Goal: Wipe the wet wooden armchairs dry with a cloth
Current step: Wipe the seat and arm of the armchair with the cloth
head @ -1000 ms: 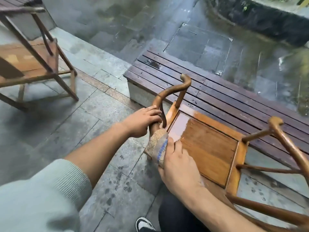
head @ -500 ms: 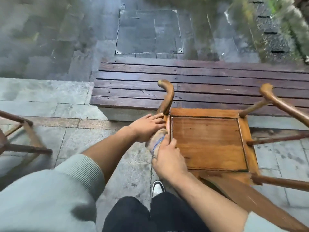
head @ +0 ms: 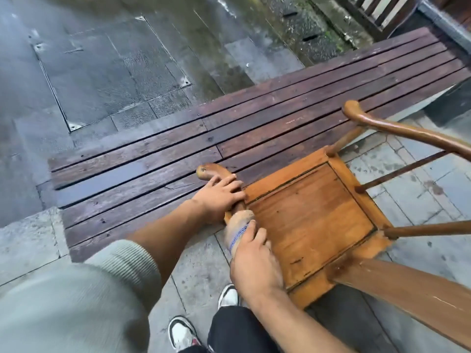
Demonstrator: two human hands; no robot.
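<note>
Wet stone paving (head: 198,273) and a dark slatted wooden bench (head: 254,131) outdoors, armchair (head: 311,220) seen from above just beside the bench.

Left hand (head: 219,197) is clenched around the chair's curved left armrest (head: 207,171) near its rounded tip, fingers over the top. Right hand (head: 254,263) grips a tan cloth (head: 238,225) with a blue stripe, wrapped around the same armrest just behind the left hand, at the seat's left edge. Seat panel looks orange-brown with dark marks along its frame. Other armrest (head: 397,126) curves in at upper right, untouched. Pale green sleeve (head: 76,301) is pushed up the left forearm; white sneakers (head: 181,332) and dark trousers sit at the bottom edge. Metal cover (head: 109,70) lies in the wet ground beyond the bench.
</note>
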